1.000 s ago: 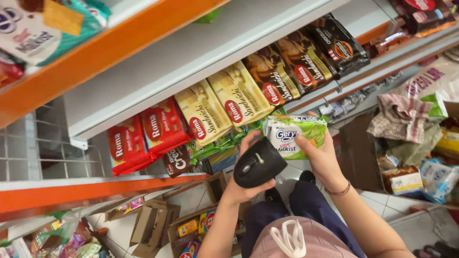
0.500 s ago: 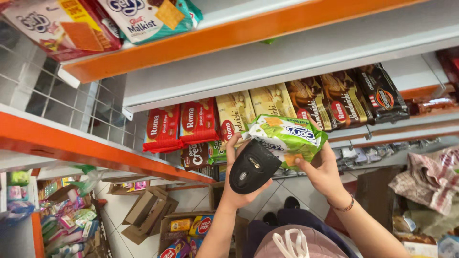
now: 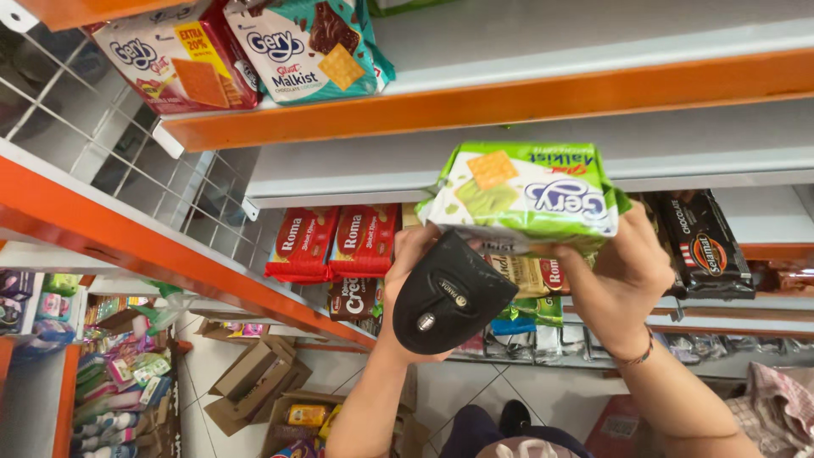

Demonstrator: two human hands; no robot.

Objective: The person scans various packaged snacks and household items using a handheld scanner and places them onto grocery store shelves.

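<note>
A green cracker packet (image 3: pixel 526 197) is held up in front of the white shelves with orange edges (image 3: pixel 543 97). My right hand (image 3: pixel 619 276) grips its right end from below. My left hand (image 3: pixel 405 254) holds a black rounded pouch with a metal stud (image 3: pixel 449 297). The fingertips of that hand touch the packet's lower left corner. Most of my left palm is hidden behind the pouch.
A red packet (image 3: pixel 182 59) and a teal packet (image 3: pixel 309 47) lie on the upper shelf. Red biscuit packs (image 3: pixel 335 242) and a dark pack (image 3: pixel 704 246) sit on a lower shelf. A wire mesh panel (image 3: pixel 161 178) stands at left, and open cardboard boxes (image 3: pixel 254 386) lie on the tiled floor.
Both hands have risen with the green packet and the pouch, from the lower biscuit shelf to just under the upper shelves. The view has tilted upward.
</note>
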